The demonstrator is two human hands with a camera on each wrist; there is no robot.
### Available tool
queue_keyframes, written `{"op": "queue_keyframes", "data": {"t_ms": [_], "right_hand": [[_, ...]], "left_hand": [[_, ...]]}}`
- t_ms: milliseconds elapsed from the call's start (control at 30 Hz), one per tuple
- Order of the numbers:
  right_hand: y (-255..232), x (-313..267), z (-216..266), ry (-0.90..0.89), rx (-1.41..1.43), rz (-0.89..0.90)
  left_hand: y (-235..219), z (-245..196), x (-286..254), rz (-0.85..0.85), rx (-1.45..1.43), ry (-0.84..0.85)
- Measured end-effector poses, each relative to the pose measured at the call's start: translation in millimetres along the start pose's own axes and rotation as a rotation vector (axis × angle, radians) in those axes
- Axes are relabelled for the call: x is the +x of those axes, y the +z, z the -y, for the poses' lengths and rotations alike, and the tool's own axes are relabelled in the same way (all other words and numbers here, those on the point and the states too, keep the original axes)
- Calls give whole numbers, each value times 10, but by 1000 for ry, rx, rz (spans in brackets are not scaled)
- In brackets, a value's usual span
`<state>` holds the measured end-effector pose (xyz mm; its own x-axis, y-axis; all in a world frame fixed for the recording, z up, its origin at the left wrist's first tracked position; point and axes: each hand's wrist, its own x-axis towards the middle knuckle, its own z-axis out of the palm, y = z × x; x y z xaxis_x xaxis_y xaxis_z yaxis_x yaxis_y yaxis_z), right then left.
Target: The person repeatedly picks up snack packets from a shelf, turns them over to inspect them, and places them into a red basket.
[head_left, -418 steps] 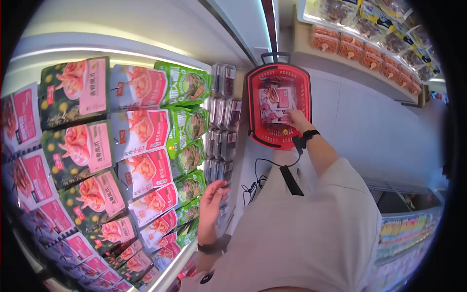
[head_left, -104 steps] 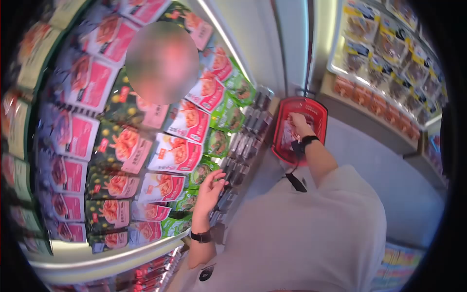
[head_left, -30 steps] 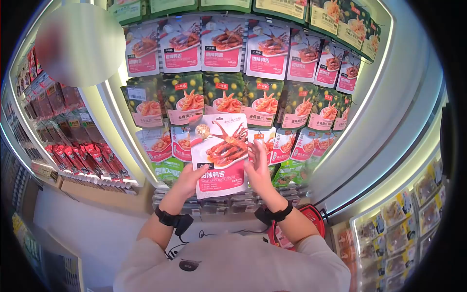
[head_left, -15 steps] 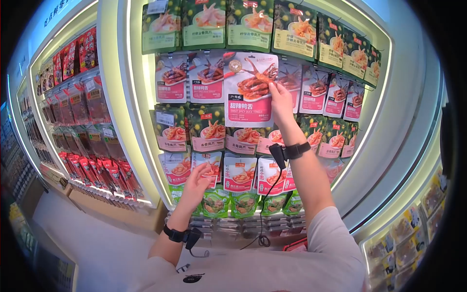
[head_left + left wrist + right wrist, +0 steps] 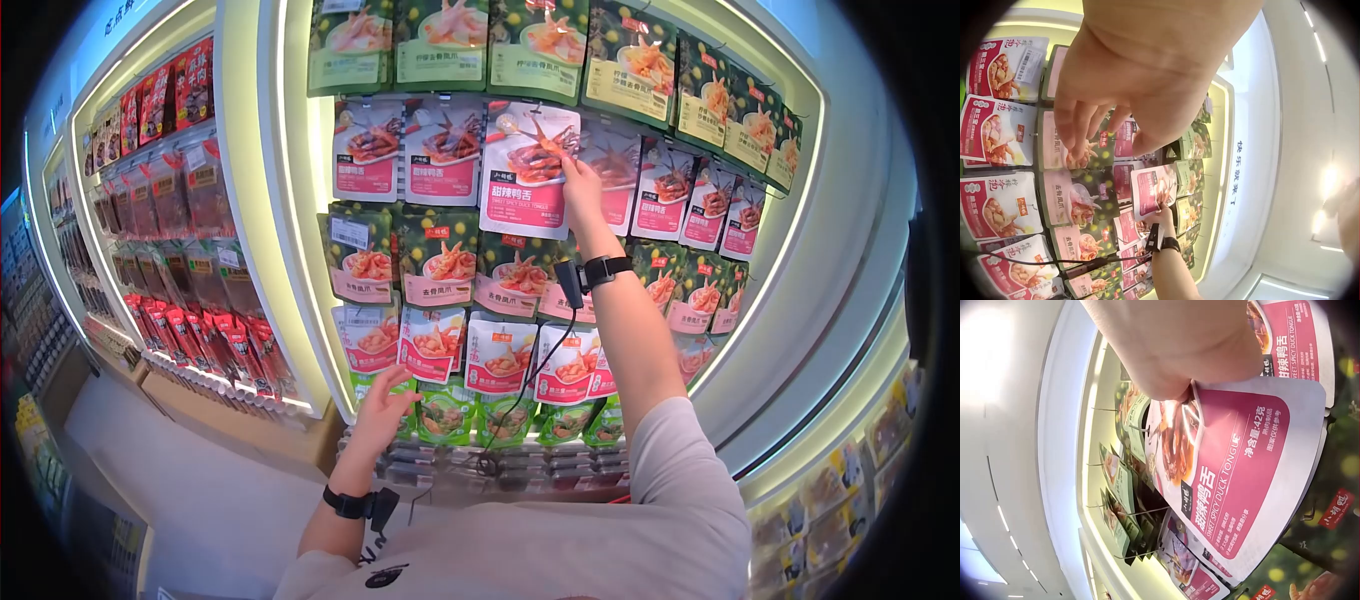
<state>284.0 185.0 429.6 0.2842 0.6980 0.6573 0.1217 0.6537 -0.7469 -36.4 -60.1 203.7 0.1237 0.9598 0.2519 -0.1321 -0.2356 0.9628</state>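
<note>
The right hand (image 5: 583,192) pinches the right edge of a pink and white duck tongue pouch (image 5: 522,190), held upright in front of the second row of the rack. In the right wrist view the same pouch (image 5: 1241,456) fills the middle, with the hand (image 5: 1179,344) over its edge. Lower down, the left hand (image 5: 378,412) hangs in the air before the green pouches (image 5: 443,418), its fingers loosely bent and holding nothing. From the left wrist, that hand (image 5: 1129,81) shows empty, and the held pouch (image 5: 1152,189) appears beyond it.
Green pouches (image 5: 440,45) hang in the row above, dark green and pink ones (image 5: 437,262) below. Thin metal hooks stick out of the rack. Red packets (image 5: 240,345) fill a shelf at the left. A black cable (image 5: 545,362) hangs from the right wrist.
The pouch went from both hands at chest height up to the rack, in the right hand alone. The left hand let go and moved lower left. The view turned up toward the upper rows.
</note>
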Motion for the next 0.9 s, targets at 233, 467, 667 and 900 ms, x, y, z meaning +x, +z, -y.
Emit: {"op": "queue_keyframes", "data": {"t_ms": [233, 467, 667, 900], "right_hand": [[127, 357, -449, -47, -66, -54], [253, 643, -747, 29, -22, -90], [241, 741, -945, -24, -176, -141], [178, 495, -666, 32, -430, -185]], "left_hand": [[15, 165, 10, -33, -43, -64], [-44, 238, 24, -105, -59, -97], [-28, 242, 3, -137, -56, -130], [-15, 260, 16, -109, -75, -121]]}}
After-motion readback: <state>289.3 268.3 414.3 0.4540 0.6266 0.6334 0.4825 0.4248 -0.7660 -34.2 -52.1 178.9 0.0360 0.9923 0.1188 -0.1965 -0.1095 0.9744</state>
